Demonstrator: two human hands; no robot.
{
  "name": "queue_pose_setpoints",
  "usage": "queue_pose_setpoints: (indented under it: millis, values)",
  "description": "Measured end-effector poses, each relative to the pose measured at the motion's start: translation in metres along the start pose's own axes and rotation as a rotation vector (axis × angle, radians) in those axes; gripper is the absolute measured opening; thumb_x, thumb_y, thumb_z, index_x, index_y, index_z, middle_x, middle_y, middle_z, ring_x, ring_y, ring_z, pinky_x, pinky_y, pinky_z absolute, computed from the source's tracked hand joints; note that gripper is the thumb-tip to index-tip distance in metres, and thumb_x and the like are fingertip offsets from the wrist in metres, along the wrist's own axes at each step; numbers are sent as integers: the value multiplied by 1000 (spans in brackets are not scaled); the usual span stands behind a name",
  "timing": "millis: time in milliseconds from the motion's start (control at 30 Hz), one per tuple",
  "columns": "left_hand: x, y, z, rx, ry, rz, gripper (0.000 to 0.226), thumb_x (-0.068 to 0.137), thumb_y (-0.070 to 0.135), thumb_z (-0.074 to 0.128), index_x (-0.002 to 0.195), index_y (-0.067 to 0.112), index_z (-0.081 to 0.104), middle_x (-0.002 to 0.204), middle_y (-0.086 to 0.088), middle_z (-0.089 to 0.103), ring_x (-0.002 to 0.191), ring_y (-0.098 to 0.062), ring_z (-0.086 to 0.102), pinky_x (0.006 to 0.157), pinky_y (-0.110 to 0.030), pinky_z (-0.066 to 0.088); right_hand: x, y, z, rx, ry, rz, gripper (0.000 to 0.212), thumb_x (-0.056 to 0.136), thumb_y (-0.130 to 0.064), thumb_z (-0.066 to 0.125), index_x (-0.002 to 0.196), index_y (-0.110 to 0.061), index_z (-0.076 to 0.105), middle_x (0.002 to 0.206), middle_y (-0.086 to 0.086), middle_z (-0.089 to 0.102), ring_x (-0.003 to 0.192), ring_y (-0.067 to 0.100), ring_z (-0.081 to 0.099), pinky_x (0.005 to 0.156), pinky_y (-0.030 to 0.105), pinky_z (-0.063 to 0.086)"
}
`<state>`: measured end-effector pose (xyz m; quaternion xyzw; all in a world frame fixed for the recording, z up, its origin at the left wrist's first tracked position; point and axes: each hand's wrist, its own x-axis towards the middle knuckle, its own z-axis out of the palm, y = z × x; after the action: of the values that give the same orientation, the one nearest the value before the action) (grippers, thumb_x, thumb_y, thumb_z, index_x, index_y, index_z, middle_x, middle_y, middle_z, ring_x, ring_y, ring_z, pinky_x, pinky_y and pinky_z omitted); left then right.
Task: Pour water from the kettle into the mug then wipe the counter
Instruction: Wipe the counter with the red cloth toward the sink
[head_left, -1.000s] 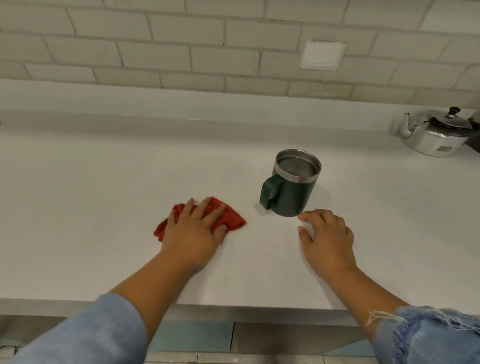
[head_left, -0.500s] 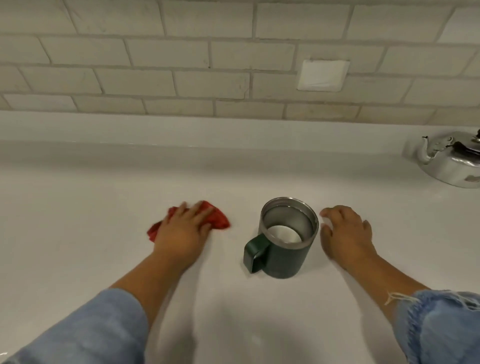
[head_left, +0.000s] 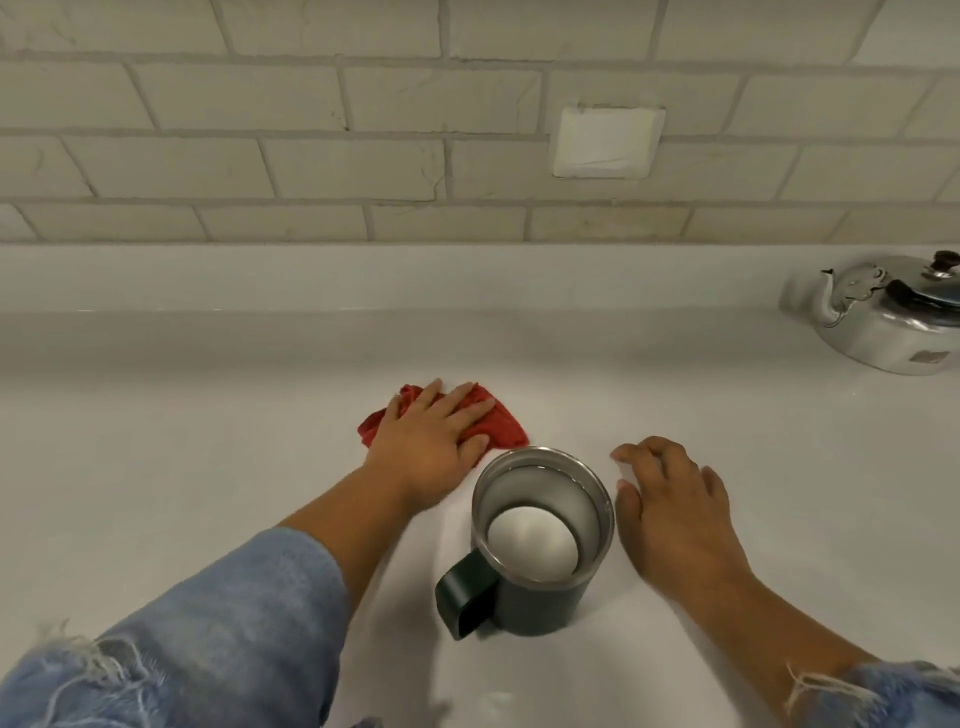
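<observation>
The big white counter (head_left: 208, 467) has a shiny kettle (head_left: 883, 332) at its back right, a green mug (head_left: 545, 608) mid-counter, the right hand (head_left: 675, 509) beside it with bent fingers holding nothing, and the left hand (head_left: 426, 447) pressing flat, fingers straight, on a red cloth (head_left: 501, 431).

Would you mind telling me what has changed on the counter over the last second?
The left hand has slid the red cloth away from the person and rightward, closer behind the dark green steel-lined mug. It presses the cloth flat throughout. The right hand stays resting beside the mug; the silver kettle stays put.
</observation>
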<state>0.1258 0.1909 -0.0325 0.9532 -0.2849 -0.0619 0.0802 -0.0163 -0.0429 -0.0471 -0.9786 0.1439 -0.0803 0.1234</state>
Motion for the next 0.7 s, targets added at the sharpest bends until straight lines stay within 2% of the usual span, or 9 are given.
queue_pose_setpoints:
  millis: [100, 233, 367, 467, 533, 633, 700]
  values:
    - [4, -47, -3, 17, 111, -253, 54, 95, 50, 19, 147, 40, 17, 160, 12, 13, 148, -22, 8, 119, -51, 7, -1, 1, 0, 12, 6, -3, 35, 94, -30, 35, 128, -31, 45, 130, -3, 41, 116, 16, 49, 110, 47, 26]
    - [-23, -122, -14, 26, 150, -509, 55, 95, 42, 23, 148, 29, 23, 159, 7, 20, 145, -29, 18, 118, -50, 14, -2, -1, -1, 19, 24, -13, 34, 94, -30, 36, 126, -31, 46, 128, -4, 43, 113, 15, 50, 108, 48, 28]
    - [-45, -141, -21, -61, 283, -627, 49, 96, 33, 29, 142, 17, 39, 154, -4, 34, 139, -32, 31, 111, -52, 30, -4, -2, -1, 0, 19, -7, 34, 95, -29, 35, 127, -31, 45, 128, -3, 42, 115, 17, 50, 109, 49, 28]
    - [-32, -102, -26, -217, 400, -471, 43, 97, 32, 33, 135, 23, 50, 149, -7, 42, 134, -31, 40, 112, -44, 32, -3, -1, 0, 3, 11, -2, 35, 95, -30, 33, 128, -31, 44, 130, -3, 41, 116, 17, 49, 111, 48, 26]
    - [-15, -60, -20, -212, 299, -284, 44, 96, 37, 35, 137, 29, 46, 151, -3, 38, 136, -29, 37, 113, -41, 29, -3, -1, 0, 5, 12, -4, 35, 95, -31, 32, 128, -32, 44, 130, -4, 41, 116, 17, 49, 111, 48, 26]
    - [8, -6, 1, -33, 48, -119, 55, 91, 57, 26, 144, 47, 18, 159, 12, 13, 147, -26, 10, 113, -60, 9, -3, 0, 0, 3, 15, -9, 36, 95, -32, 32, 128, -32, 45, 130, -4, 42, 116, 17, 50, 110, 47, 27]
    - [25, 1, 6, 11, -26, -88, 56, 87, 65, 18, 141, 56, 5, 160, 17, 2, 148, -24, -3, 107, -71, 0, -4, 0, 0, 4, 20, -15, 36, 95, -32, 32, 128, -31, 45, 128, -4, 42, 115, 17, 50, 109, 46, 28]
